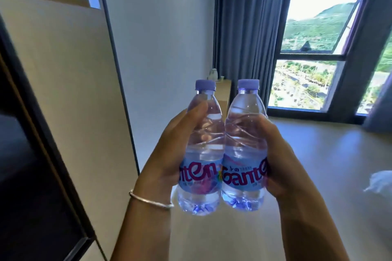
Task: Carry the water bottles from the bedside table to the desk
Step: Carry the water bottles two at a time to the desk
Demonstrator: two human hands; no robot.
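Two upright water bottles (222,150) touch side by side, left hand (169,154) and right hand (273,154) each gripping one.

I see two clear bottles (222,148) with lilac caps (205,85) and pale blue labels (199,174) lettered in magenta, a silver bangle (148,200), grey-blue curtains (244,27), beige floor (328,154).

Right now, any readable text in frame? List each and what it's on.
"nten": label of the left bottle, held by the left hand; start hidden.
"Gante": label of the right bottle, held by the right hand; end hidden.
Small print above "Gante": too small to read.
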